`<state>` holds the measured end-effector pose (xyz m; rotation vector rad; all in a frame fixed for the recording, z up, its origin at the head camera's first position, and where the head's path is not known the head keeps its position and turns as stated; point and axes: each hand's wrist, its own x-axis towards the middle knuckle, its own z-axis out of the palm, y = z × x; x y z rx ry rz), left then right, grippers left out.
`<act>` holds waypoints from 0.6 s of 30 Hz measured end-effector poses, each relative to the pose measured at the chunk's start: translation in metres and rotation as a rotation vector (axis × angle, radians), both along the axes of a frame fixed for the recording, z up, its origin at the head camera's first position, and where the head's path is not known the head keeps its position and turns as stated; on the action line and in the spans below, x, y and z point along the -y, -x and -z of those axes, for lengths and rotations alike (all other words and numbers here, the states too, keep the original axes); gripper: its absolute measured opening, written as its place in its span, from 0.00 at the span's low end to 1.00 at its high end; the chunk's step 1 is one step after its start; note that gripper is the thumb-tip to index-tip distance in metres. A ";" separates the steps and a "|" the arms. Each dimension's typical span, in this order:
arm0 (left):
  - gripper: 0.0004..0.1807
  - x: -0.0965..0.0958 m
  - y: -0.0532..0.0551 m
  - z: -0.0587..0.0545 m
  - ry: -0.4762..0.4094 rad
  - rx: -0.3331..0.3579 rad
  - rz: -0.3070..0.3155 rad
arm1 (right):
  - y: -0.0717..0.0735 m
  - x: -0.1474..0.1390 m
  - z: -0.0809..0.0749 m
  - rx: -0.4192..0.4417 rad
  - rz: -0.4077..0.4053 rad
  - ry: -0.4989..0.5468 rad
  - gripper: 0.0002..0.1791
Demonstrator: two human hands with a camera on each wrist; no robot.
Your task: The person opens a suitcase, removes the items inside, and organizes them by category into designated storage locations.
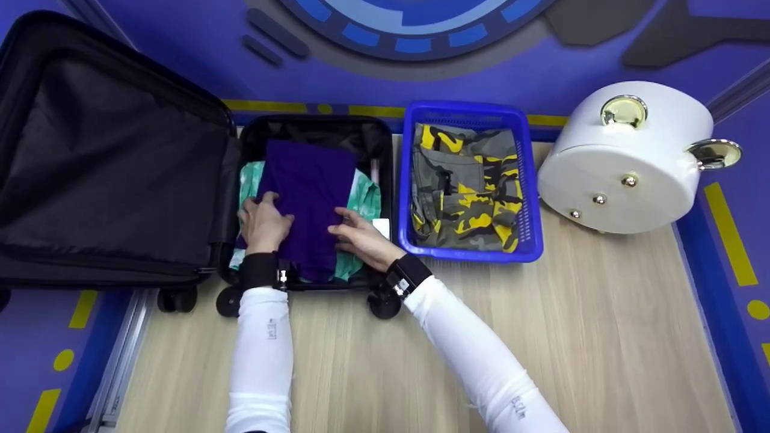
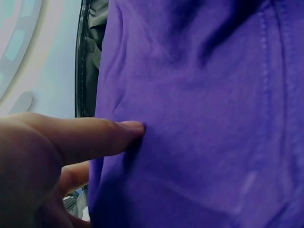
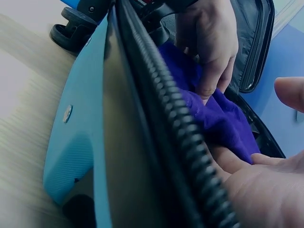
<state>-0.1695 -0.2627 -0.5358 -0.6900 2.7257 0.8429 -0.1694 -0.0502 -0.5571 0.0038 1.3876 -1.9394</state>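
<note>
A folded purple garment [image 1: 313,192] lies in the packed half of an open suitcase [image 1: 391,156], over a green-and-white patterned cloth [image 1: 366,195]. My left hand [image 1: 263,224] grips the garment's left edge. In the left wrist view its thumb [image 2: 128,130] lies on the purple cloth [image 2: 190,118], with the other fingers past the edge, partly hidden. At the right edge is my right hand [image 1: 364,237], its fingers touching the garment's side. The right wrist view shows its thumb [image 3: 290,92] raised away from the cloth, and the left hand [image 3: 209,42] across the suitcase.
The suitcase's black-lined lid [image 1: 108,168] stands open on the left. A blue basket [image 1: 469,257] with folded yellow-and-grey camouflage clothing [image 1: 469,198] sits to the right. Beyond it a white pot-like container [image 1: 625,162] with gold handles lies tipped on the wooden surface [image 1: 601,313]. A blue wall rises behind.
</note>
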 end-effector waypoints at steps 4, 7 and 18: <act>0.28 -0.001 0.000 0.002 0.051 0.000 0.014 | 0.000 0.000 0.001 -0.003 -0.006 0.010 0.39; 0.25 0.000 0.001 0.000 0.066 0.018 0.006 | 0.000 0.000 0.001 -0.003 -0.017 0.013 0.39; 0.21 -0.003 -0.004 -0.007 0.014 -0.031 0.023 | -0.002 -0.002 0.003 -0.042 -0.066 -0.041 0.41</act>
